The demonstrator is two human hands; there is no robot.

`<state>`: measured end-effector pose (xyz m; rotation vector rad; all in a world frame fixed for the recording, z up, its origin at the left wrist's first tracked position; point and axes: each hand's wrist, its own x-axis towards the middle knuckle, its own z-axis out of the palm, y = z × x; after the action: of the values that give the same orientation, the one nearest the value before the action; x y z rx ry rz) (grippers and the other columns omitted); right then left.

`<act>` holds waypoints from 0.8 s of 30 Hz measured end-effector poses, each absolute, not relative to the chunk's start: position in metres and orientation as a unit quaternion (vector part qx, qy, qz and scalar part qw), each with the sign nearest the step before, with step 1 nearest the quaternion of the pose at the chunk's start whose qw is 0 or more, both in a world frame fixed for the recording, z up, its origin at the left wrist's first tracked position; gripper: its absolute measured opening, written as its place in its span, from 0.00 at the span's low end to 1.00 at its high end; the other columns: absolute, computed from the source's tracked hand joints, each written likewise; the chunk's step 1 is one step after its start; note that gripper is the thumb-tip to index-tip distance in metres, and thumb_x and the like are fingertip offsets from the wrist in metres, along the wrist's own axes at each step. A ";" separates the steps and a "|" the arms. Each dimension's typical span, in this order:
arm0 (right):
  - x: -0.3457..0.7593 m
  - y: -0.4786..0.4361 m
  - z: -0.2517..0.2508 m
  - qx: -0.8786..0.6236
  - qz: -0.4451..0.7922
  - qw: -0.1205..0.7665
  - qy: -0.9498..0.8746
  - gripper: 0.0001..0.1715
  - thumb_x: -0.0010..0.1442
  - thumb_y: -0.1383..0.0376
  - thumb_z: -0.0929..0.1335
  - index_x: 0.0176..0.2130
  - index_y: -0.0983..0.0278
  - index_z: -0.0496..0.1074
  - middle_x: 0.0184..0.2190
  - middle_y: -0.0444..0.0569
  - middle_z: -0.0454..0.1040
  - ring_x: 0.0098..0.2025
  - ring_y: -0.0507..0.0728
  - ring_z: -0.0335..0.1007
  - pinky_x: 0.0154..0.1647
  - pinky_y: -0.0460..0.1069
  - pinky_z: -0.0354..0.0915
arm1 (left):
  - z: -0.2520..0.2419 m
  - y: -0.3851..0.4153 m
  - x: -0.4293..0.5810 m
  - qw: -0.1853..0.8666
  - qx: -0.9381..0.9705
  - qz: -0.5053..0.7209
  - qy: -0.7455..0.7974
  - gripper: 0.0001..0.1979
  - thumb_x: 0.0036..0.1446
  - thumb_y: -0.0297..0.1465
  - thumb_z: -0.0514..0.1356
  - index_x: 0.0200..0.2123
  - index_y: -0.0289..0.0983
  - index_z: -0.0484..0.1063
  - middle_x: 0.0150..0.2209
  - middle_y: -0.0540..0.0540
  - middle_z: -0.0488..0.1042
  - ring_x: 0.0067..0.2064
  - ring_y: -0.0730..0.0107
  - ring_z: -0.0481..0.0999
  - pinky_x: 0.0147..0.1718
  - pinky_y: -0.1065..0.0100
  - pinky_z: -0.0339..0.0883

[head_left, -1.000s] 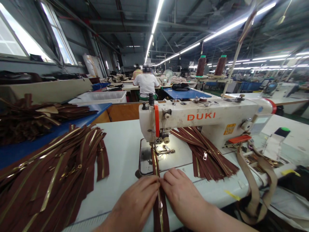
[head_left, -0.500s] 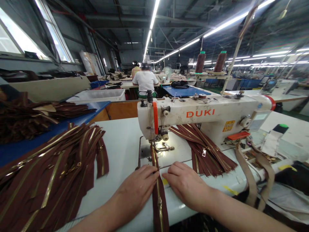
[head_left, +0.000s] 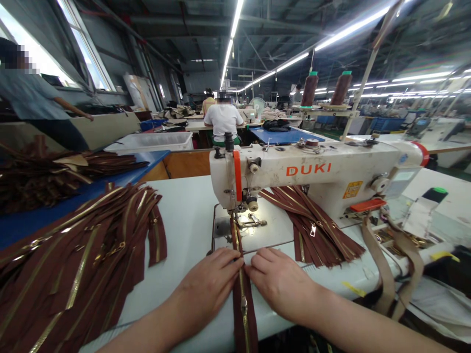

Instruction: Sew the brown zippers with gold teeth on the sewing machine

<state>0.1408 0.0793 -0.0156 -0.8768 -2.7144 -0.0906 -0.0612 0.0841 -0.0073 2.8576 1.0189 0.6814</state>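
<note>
A brown zipper with gold teeth runs lengthwise from under the presser foot of the white sewing machine down over the table's front edge. Its metal slider sits just below my fingers. My left hand is closed on the zipper's left edge, with the fingertips lying over the tape. From the other side, my right hand grips the right edge with curled fingers; the thumb is hidden. The machine's lamp lights the metal needle plate ahead of both hands.
A large heap of brown zippers covers the table's left side. More zippers lie under the machine arm. Tan straps hang at the right. One person stands at the left; another sits ahead.
A person has come into view at the left. The view has shifted slightly. My hands keep nearly the same place on the zipper, the right one slightly closer to it.
</note>
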 end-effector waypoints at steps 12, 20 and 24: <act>0.140 0.080 -0.012 -0.333 0.009 0.150 -0.931 0.10 0.65 0.69 0.60 0.41 0.65 0.69 0.35 0.48 0.68 0.39 0.57 0.59 0.42 0.51 0.58 | -0.006 0.086 -0.065 -0.044 0.931 0.198 0.303 0.15 0.61 0.23 0.48 0.47 0.34 0.69 0.48 0.42 0.73 0.51 0.64 0.70 0.51 0.59 0.68; 0.140 0.085 -0.007 -0.328 0.011 0.141 -0.934 0.09 0.63 0.70 0.61 0.41 0.65 0.69 0.35 0.49 0.69 0.40 0.57 0.59 0.43 0.52 0.57 | -0.007 0.092 -0.067 -0.071 0.938 0.176 0.292 0.15 0.62 0.23 0.47 0.46 0.32 0.70 0.48 0.42 0.74 0.50 0.65 0.72 0.51 0.61 0.68; 0.137 0.096 -0.007 -0.324 -0.012 0.147 -0.935 0.08 0.63 0.70 0.61 0.39 0.66 0.69 0.35 0.48 0.69 0.40 0.57 0.59 0.42 0.52 0.57 | -0.008 0.100 -0.066 -0.083 0.938 0.161 0.296 0.16 0.62 0.23 0.46 0.46 0.31 0.70 0.47 0.41 0.74 0.50 0.65 0.72 0.52 0.60 0.67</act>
<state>0.1365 0.0961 -0.0071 -0.9325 -2.6894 -0.0333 -0.0665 0.1004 -0.0078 3.1130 0.9844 0.5355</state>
